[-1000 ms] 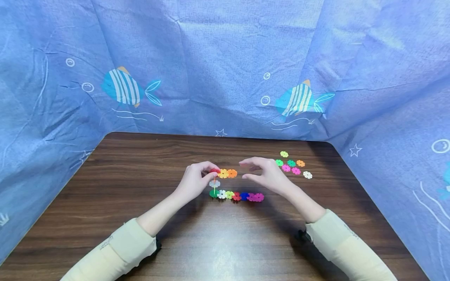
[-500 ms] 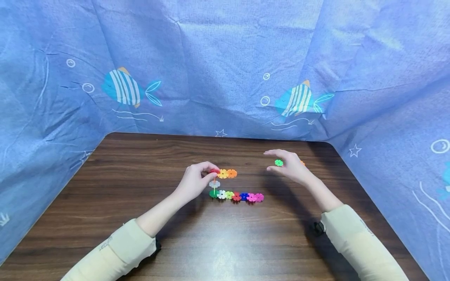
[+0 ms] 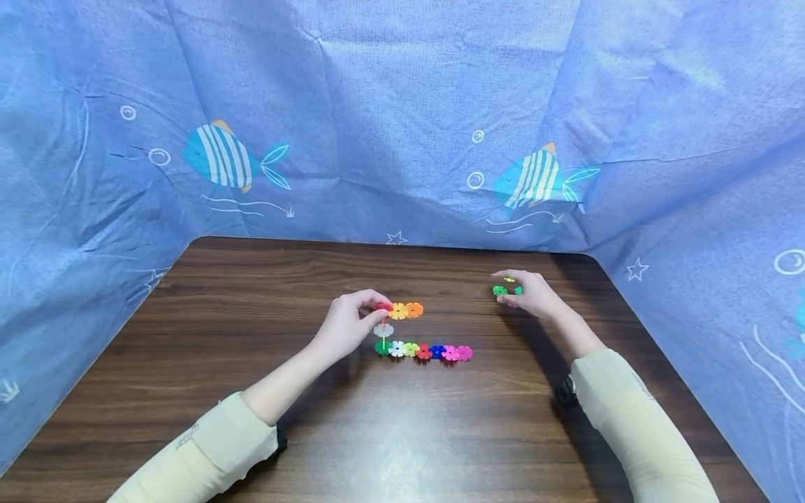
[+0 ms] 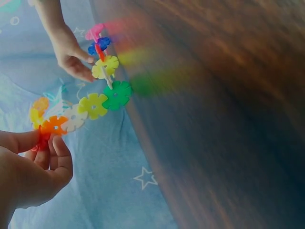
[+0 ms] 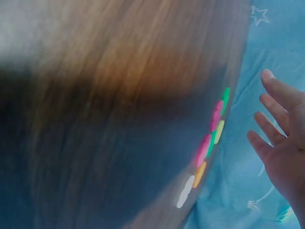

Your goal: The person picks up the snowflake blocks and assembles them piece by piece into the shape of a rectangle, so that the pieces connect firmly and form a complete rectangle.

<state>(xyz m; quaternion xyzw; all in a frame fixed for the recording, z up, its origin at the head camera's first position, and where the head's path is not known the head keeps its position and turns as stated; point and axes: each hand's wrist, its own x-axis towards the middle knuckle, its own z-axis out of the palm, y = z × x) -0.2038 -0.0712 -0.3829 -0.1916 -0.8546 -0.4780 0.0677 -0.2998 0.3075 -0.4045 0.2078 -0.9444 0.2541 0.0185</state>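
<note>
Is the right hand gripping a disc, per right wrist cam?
No: the right hand has its fingers spread, apart from the loose discs on the table.

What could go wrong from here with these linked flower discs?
The left hand pinches the disc chain at a red disc, so other joints might sag or pull loose. The right hand is near loose discs lying close together, so it could knock a neighbour when picking one up.

Head view: tabletop (image 3: 462, 314) passable right of centre, between linked discs (image 3: 411, 350) and right hand (image 3: 534, 295). Left hand (image 3: 346, 325) blocks centre-left; curtain (image 3: 402, 105) walls off top.
</note>
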